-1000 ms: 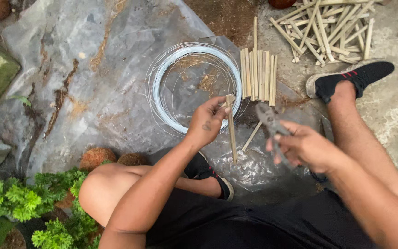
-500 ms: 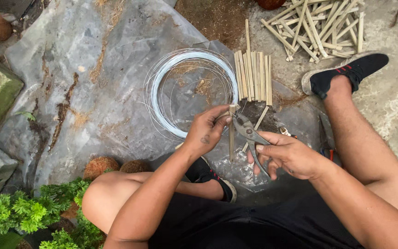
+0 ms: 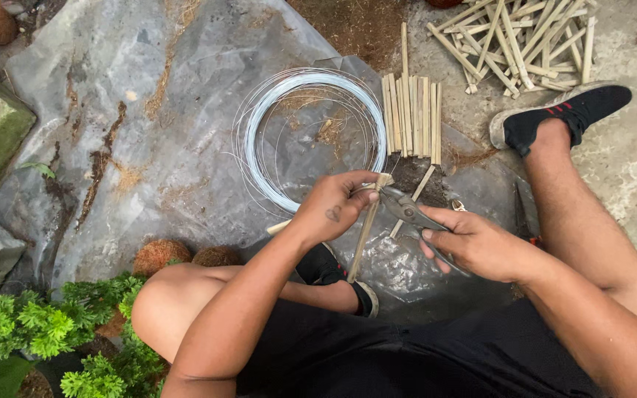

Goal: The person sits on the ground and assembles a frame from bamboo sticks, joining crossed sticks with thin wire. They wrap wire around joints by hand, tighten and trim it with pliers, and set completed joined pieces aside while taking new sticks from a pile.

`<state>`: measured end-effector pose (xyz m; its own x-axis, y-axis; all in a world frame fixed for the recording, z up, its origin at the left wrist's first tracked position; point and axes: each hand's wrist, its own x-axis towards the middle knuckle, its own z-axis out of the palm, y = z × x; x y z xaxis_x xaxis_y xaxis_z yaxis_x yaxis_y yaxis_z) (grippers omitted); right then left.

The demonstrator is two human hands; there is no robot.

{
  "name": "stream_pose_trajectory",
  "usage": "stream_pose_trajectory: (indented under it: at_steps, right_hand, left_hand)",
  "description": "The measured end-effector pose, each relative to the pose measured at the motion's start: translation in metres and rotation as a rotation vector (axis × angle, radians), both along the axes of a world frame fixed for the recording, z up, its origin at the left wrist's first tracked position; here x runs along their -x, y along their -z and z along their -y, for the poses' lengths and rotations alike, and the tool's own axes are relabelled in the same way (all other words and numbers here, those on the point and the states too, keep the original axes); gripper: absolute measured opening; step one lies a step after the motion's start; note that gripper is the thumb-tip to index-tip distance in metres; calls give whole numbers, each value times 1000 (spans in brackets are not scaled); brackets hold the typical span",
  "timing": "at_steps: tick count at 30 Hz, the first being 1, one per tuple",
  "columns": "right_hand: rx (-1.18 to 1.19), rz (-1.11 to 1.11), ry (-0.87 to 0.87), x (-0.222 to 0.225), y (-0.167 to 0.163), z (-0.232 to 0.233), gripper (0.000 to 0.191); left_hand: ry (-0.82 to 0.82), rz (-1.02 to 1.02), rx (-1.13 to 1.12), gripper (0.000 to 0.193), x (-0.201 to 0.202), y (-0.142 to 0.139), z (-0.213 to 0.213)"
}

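Left hand [image 3: 337, 208] pinches a bamboo stick [image 3: 366, 228] upright-ish, right hand [image 3: 473, 247] is closed around pliers [image 3: 407, 210] whose tip meets the stick's top. Wire coil [image 3: 311, 136] sits just beyond. Row of sticks [image 3: 411, 114] already laid out; loose pile [image 3: 521, 40] far right untouched.

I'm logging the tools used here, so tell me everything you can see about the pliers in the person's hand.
The pliers look like worn grey metal with a dark pivot and narrow jaws. The right hand grips the handles, which are mostly hidden under its fingers. The tool lies slanted, jaws pointing up-left, meeting the top end of the bamboo stick that the left hand holds. Whether the jaws bite wire or stick cannot be told. It is held above the plastic sheet.
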<state>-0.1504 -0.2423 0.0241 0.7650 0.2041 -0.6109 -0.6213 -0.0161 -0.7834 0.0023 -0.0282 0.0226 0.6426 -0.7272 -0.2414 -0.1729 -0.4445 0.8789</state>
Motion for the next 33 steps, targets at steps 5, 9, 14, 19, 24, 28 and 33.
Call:
stream_pose_trajectory:
  at_steps: [5,9,14,19,24,28,33]
  right_hand:
    - [269,-32,-84,-2,-12,-8,50]
    - [906,161,-410,-9,-32,-17,57]
    - [1249,199,-707,-23,-51,-29,78]
    - [1122,121,-667,-21,-31,-10,81]
    - [1084,-4,-315,6,74,18,58]
    - [1200,-106,-446,43,173,2,68]
    - [1163,122,-403,54,209,1,62]
  left_hand:
    - [32,40,-59,31,0,4,-1]
    - [29,124,-135,32,3,4,0]
    - [18,166,-257,31,4,9,0]
    - [-107,112,-53,33,-1,33,-6]
    - [-312,87,173,31,-23,60,-15]
    - [-327,-104,309,32,-23,68,-11]
    - [-378,-573,401,30,-21,60,-12]
